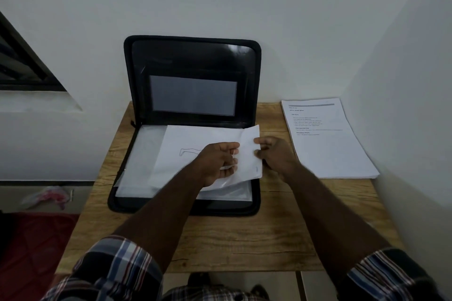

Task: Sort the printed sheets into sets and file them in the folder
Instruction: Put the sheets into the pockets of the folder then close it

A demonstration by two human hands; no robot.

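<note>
Past my plaid sleeves (115, 266), my left hand (216, 162) and right hand (275, 154) each pinch the sheet (193, 139) lying on the open folder (186, 115), with the paper stack (327, 144) just beside on the table (244, 239).

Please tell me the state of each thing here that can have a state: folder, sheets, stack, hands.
folder: open, lid upright against the wall.
sheet with a drawing: partly over the folder's plastic sleeves, held at its right edge.
paper stack: flat on the table, untouched.
left hand: pinches the sheet.
right hand: pinches the sheet.
</note>
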